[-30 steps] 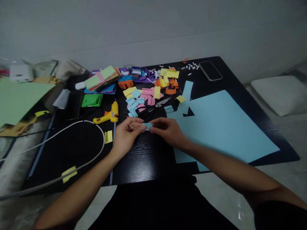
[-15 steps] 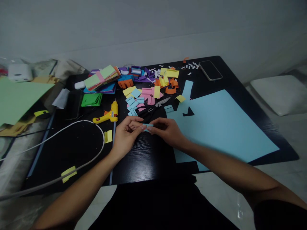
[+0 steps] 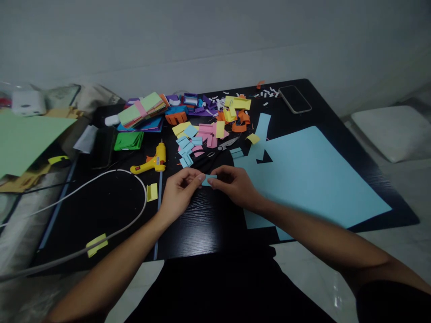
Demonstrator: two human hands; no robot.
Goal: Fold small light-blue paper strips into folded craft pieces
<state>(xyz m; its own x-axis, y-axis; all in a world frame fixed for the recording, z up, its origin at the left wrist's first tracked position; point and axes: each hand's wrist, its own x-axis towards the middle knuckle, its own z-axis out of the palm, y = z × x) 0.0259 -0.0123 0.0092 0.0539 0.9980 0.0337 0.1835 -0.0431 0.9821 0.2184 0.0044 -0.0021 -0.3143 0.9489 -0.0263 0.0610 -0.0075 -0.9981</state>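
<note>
Left hand (image 3: 178, 190) and right hand (image 3: 239, 186) pinch one small light-blue paper piece (image 3: 206, 181) between them over the counter (image 3: 198, 224): opposite ends, thumbs nearest, probably to keep it steady. Scissors (image 3: 222, 146) just beyond, hot glue gun (image 3: 155, 162) left, likely parked within reach.

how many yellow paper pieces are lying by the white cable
2. One yellow piece lies beside the loop of the white cable, left of the left hand; the other lies lower left, crossed by the cable. More could be hidden under the left forearm.
</note>
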